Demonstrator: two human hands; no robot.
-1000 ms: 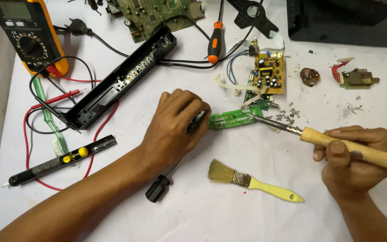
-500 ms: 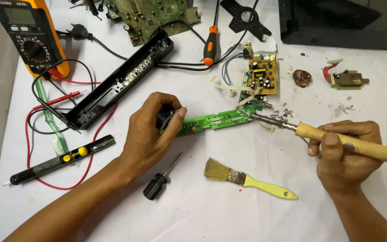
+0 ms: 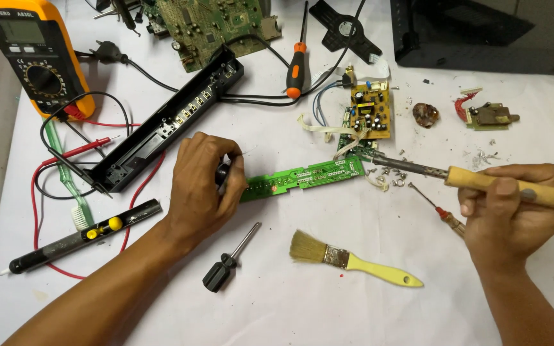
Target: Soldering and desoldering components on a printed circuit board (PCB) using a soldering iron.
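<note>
My left hand point(image 3: 201, 186) grips the left end of a long narrow green circuit board point(image 3: 302, 178) that lies on the white table cover. A small dark part shows between its fingers. My right hand point(image 3: 514, 205) holds a soldering iron point(image 3: 482, 181) by its wooden handle. The metal tip points left and rests by the right end of the green board, next to small metal scraps point(image 3: 389, 176). A black-handled screwdriver point(image 3: 229, 259) lies just below my left hand. A yellow-handled brush point(image 3: 352, 259) lies between my hands.
A yellow multimeter point(image 3: 30, 54) with red and black leads sits far left. A black plastic casing point(image 3: 168, 122), a desoldering pump point(image 3: 81, 237), a yellow circuit board point(image 3: 370, 110), a large green board point(image 3: 216, 25), an orange-handled screwdriver point(image 3: 297, 61) and a black box point(image 3: 488, 32) surround the work spot.
My left hand has slid left along the green board, from covering its middle to gripping its left end. More of the board shows. The soldering iron stays at the board's right end.
</note>
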